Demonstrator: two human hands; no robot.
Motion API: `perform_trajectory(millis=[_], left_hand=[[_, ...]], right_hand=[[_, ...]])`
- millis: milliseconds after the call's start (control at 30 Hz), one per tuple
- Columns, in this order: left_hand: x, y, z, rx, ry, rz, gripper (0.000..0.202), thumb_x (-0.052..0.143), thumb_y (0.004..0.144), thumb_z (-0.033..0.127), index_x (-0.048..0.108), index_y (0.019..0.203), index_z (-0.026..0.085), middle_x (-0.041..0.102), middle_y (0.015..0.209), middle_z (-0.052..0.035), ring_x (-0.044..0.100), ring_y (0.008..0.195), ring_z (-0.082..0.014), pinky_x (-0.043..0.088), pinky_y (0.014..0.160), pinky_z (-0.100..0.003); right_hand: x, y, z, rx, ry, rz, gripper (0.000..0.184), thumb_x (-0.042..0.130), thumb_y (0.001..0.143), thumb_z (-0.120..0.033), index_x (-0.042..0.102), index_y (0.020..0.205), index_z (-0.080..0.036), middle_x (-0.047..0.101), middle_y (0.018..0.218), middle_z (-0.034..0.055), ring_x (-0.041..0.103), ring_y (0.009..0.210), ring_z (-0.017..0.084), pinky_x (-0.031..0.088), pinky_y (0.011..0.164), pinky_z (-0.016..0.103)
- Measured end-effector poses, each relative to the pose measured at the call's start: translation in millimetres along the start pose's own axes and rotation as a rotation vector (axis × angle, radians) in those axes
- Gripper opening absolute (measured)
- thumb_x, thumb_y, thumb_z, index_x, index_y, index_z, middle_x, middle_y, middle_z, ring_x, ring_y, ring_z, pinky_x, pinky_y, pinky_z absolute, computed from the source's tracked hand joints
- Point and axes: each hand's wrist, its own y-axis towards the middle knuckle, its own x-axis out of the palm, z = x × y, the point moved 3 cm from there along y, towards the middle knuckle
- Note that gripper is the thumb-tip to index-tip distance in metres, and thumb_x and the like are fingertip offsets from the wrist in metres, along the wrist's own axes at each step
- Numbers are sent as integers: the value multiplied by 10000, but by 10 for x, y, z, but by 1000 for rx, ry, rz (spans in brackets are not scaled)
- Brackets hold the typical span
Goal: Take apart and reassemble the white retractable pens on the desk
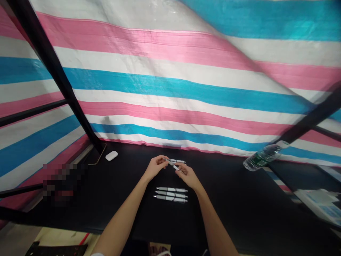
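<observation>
A glossy plastic sheet striped pink, white and blue [170, 85] hangs behind a flat black tabletop [226, 213]. Slanting black posts frame it, one on the left [58, 74] and another on the right [306, 122]. A small white rounded case [111, 155] lies near the left post's foot. A clear plastic bottle with a green label [262, 158] appears slanted near the right post.

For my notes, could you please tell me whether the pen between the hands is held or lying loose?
Held: the left hand grips one end of the pen, the right hand the other.
</observation>
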Motion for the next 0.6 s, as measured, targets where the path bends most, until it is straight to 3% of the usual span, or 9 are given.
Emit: perform_trajectory(millis=[133,333,500,600], left_hand=[[8,5,-36,4,40,-24,341,716,701,419,659,890,141,614,669,-5,544,587,-113,441,604,-253],[-104,50,-38,39,37,121,294,674,731,431,605,802,154,581,599,13,539,566,-113,433,579,-243],[-221,66,-34,24,20,216,321,666,713,461,587,786,159,587,597,9,550,575,-125,431,576,-249],[-292,53,-68,6,149,200,289,671,702,433,578,746,163,601,628,2,557,603,-130,430,600,-251]], right_hand=[[-2,-4,8,-33,-83,7,338,604,802,-379,696,1097,-244,639,698,1,548,586,137,456,601,289],[-62,23,79,-79,-73,68,271,586,809,-334,717,1037,-269,698,1035,60,662,863,224,533,751,362],[-154,29,131,-113,-186,132,262,560,816,-285,713,1029,-271,697,1073,55,652,961,236,499,886,400],[-199,27,136,-137,-252,171,258,556,818,-285,710,1024,-264,702,1072,56,640,1007,238,491,910,390]])
